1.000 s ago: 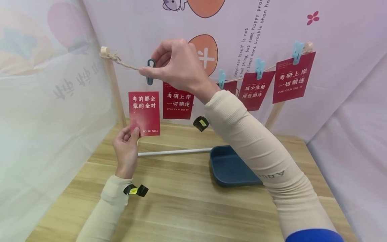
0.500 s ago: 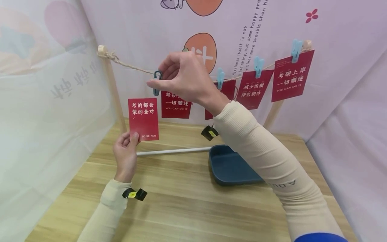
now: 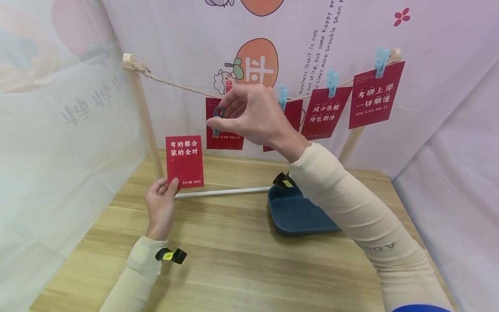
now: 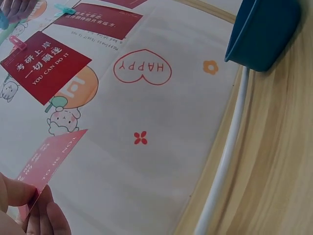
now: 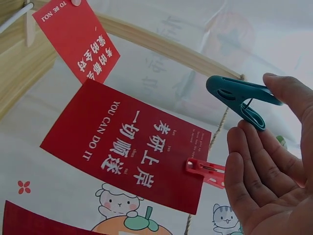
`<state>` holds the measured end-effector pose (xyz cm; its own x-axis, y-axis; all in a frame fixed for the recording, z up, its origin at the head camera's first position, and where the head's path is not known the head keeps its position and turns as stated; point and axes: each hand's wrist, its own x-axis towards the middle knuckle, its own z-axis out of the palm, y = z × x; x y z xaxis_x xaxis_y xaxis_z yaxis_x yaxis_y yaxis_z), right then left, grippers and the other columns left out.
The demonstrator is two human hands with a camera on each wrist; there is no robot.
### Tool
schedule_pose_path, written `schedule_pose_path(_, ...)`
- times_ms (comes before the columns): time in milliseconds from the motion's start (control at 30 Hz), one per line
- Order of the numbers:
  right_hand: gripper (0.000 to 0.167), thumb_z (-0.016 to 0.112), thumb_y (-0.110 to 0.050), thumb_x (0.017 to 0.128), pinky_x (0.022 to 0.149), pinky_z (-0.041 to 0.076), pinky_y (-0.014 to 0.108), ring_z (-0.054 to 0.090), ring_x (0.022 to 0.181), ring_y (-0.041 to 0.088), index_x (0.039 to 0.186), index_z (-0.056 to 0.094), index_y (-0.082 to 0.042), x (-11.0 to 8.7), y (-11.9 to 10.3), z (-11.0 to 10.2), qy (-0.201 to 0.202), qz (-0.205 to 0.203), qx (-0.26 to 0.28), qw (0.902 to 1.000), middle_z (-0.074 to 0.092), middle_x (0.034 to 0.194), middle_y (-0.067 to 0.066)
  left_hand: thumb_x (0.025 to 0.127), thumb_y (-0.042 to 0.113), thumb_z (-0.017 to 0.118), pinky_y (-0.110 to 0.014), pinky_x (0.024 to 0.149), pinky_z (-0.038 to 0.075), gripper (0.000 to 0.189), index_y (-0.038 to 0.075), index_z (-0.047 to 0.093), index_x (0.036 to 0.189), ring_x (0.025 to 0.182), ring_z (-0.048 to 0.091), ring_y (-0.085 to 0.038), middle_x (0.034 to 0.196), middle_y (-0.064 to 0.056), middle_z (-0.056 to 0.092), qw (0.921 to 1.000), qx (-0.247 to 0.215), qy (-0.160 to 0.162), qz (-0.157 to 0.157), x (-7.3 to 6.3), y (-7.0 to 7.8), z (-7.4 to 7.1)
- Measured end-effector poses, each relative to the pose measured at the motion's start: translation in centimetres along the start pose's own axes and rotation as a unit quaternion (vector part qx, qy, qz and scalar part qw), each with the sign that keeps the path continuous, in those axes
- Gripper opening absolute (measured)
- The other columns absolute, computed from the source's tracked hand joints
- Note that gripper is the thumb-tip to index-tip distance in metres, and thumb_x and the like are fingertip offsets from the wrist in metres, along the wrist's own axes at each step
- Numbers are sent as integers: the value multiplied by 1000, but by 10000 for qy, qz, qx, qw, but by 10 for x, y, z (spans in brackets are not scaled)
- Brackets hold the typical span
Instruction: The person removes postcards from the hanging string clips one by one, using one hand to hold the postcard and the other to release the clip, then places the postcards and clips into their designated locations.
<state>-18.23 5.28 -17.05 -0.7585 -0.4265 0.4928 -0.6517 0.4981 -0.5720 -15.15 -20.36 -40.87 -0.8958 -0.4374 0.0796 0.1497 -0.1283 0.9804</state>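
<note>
My left hand (image 3: 160,203) pinches a red card (image 3: 185,164) with white lettering by its lower left corner. The card stands upright, below the left stretch of a twine line (image 3: 175,85). Between the thumb and fingers of my right hand (image 3: 257,115) is a teal clothespin (image 5: 239,95). In the right wrist view its thumb-side legs are squeezed. From the head, the clothespin overlaps a hanging red card (image 3: 226,144) that reads "YOU CAN DO IT". A pink-red clothespin (image 5: 208,171) fastens that card to the twine; my right hand hides it in the head view.
More red cards, such as the rightmost card (image 3: 376,95), hang farther along the twine from light blue clothespins (image 3: 332,83). Wooden posts (image 3: 143,117) carry the twine. A dark blue tray (image 3: 278,227) sits on the wooden table (image 3: 234,268) beside a white rod (image 3: 224,192). Cloth walls surround it.
My right hand has moved right and down with the teal clothespin, away from the left part of the twine. My left hand and its card have come slightly lower.
</note>
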Motion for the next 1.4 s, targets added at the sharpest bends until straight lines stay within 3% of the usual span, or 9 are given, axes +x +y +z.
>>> schedule_pose_path(267,37,90,-32,85,84,64,29,76,89,14,109,77,-8,-14,14,3,-62,-57,-144,9999,80,101,6,103,19,69,-16,91,60,38,-6,59,131,95,71,-3,98,13,74,9990,184,-32,-398,-5,-8,-6)
schedule_pose_path(600,37,91,-33,85,84,64,33,76,89,17,108,76,-8,-30,39,2,-106,392,-390,9984,80,99,6,102,18,72,-14,87,60,31,-3,61,122,86,71,2,88,17,74,9975,426,-125,-543,-8,-13,-9)
schedule_pose_path(967,39,92,-35,83,80,65,35,74,85,15,109,78,-11,-53,65,6,-339,762,-457,9955,79,96,3,102,12,71,-17,88,62,22,-4,61,113,83,73,1,83,13,75,9944,545,-522,-740,-11,-16,-20)
schedule_pose_path(1200,40,91,-37,84,78,64,36,74,88,17,111,76,-11,-65,83,10,-611,1116,-627,9899,78,97,4,103,11,68,-16,87,61,26,-7,59,120,86,73,2,84,15,74,9878,931,-879,-885,-12,-23,-29)
schedule_pose_path(1400,43,91,-37,84,82,63,38,73,90,20,114,75,-9,-70,101,12,-760,1269,-729,9863,78,100,6,104,11,66,-16,88,61,25,-6,58,121,89,73,2,87,16,75,9837,1036,-986,-1086,-13,-26,-35)
